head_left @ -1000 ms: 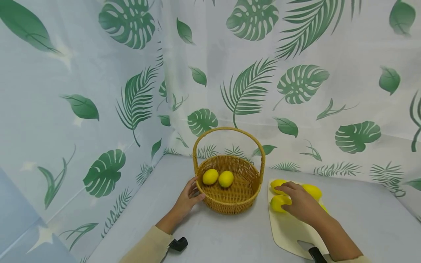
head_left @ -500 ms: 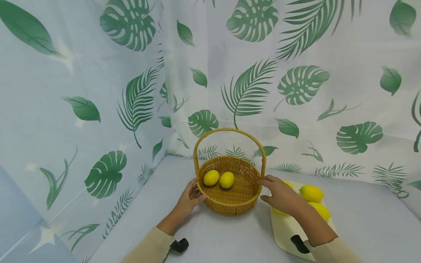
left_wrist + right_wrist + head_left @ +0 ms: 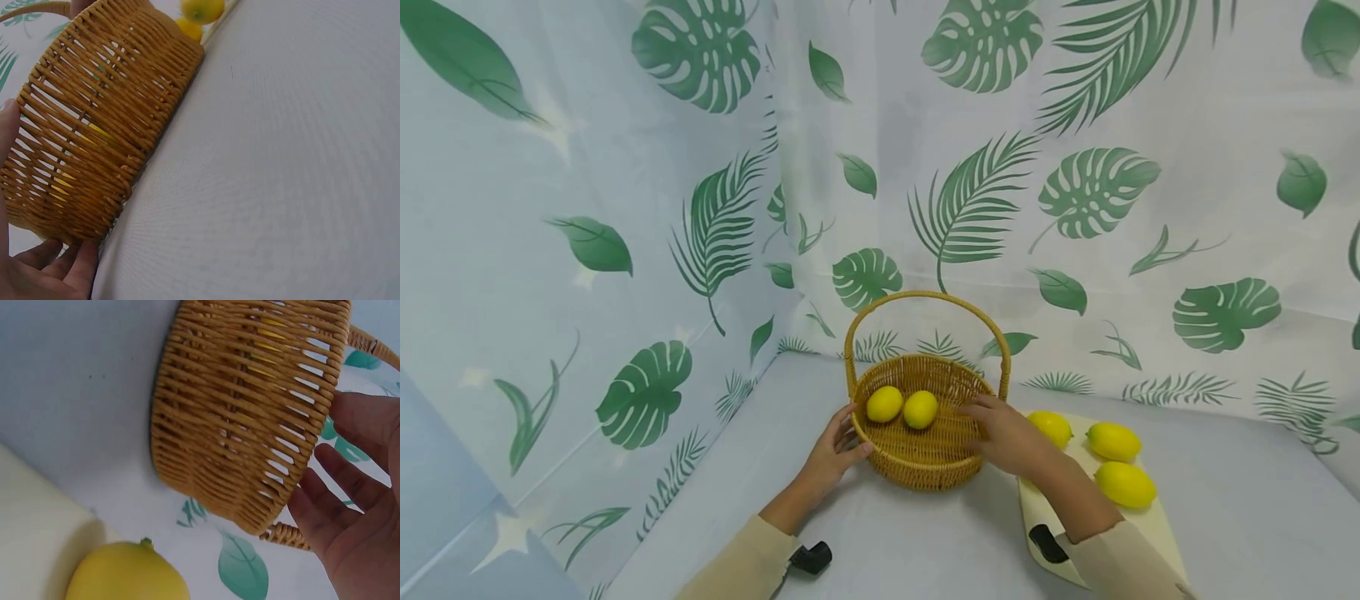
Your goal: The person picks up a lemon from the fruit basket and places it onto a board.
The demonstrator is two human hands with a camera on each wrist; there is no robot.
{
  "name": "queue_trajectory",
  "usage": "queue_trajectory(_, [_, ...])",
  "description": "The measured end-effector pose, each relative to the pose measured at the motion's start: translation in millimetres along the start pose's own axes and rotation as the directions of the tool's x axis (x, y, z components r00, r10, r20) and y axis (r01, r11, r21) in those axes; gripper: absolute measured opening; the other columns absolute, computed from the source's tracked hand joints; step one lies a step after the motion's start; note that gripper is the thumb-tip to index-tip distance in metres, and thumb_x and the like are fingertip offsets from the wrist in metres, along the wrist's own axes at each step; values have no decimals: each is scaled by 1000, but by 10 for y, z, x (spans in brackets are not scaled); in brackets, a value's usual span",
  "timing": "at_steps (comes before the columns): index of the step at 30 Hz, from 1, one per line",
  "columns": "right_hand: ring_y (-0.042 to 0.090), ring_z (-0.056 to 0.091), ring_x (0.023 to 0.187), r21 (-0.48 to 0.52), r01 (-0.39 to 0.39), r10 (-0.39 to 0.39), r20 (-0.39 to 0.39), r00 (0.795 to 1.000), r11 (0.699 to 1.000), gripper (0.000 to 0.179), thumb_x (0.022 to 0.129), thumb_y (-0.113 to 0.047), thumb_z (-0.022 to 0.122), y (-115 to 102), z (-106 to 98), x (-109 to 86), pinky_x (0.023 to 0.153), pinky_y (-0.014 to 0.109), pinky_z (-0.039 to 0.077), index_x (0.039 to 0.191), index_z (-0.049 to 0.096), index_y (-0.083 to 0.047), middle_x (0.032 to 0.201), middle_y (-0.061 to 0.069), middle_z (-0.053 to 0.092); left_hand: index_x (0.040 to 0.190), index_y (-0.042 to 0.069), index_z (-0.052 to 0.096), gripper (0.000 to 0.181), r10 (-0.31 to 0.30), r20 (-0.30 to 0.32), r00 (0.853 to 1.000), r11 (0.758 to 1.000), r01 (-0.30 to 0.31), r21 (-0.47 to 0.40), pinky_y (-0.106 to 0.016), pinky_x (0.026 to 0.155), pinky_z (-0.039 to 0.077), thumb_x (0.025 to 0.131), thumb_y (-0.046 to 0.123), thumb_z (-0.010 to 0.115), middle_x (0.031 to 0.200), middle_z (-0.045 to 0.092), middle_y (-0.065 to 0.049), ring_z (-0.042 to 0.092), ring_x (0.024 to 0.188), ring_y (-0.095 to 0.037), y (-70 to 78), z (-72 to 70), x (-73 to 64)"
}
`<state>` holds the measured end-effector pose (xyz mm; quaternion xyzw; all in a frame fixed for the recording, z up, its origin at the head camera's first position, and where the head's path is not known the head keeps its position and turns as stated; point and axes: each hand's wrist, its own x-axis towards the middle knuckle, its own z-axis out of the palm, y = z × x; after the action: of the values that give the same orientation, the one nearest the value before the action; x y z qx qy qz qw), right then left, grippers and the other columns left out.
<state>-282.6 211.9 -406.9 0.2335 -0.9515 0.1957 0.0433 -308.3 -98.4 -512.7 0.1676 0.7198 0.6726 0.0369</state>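
A brown wicker basket (image 3: 925, 475) with a tall arched handle stands upright on the table, holding two yellow lemons, one at its left (image 3: 884, 404) and one nearer its middle (image 3: 920, 410). My left hand (image 3: 829, 454) grips the basket's left side; in the left wrist view the fingertips (image 3: 81, 269) press the wicker low down. Over the basket's right rim reaches my right hand (image 3: 1011, 437), fingers and thumb spread apart with nothing between them. In the right wrist view its thumb (image 3: 362, 419) is close to the rim, and its fingers are partly hidden behind the weave.
Right of the basket lies a cream cutting board (image 3: 1150, 533) with lemons on it: one near the hand (image 3: 1051, 429), two farther right (image 3: 1114, 442). My right forearm covers part of the board. A leaf-printed curtain (image 3: 880, 167) encloses the table at the back and left.
My right hand has come away from the lemons on the board and moved left, over the basket's rim into the basket. The left hand and the basket stay in place.
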Motion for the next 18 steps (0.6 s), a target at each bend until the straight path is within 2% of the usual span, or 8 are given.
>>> queue_trajectory(9, [25, 50, 122, 39, -47, 45, 52, 998, 998, 41, 90, -15, 70, -46, 157, 160, 100, 47, 43, 130, 62, -14, 132, 4, 52, 154, 25, 27, 75, -3, -4, 1000, 1000, 3, 6, -47, 105, 38, 93, 21, 70, 155, 26, -18, 33, 138, -34, -8, 1, -3])
queue_trajectory(13, [26, 50, 121, 23, -47, 45, 76, 996, 999, 41, 90, -13, 70, -70, 210, 218, 100, 47, 44, 130, 62, -11, 130, 5, 53, 154, 25, 27, 74, -1, -2, 1000, 1000, 1, 3, -47, 106, 37, 93, 20, 69, 155, 26, -18, 33, 138, -34, -3, 6, -5])
queue_trajectory(18, [25, 50, 122, 1, -43, 43, 101, 994, 999, 41, 90, -13, 71, -87, 249, 295, 101, 46, 42, 130, 62, -12, 131, 5, 54, 154, 25, 26, 74, 1, 3, 1000, 1000, -1, -11, -47, 106, 36, 93, 21, 69, 155, 25, -18, 32, 138, -34, 18, -6, -7])
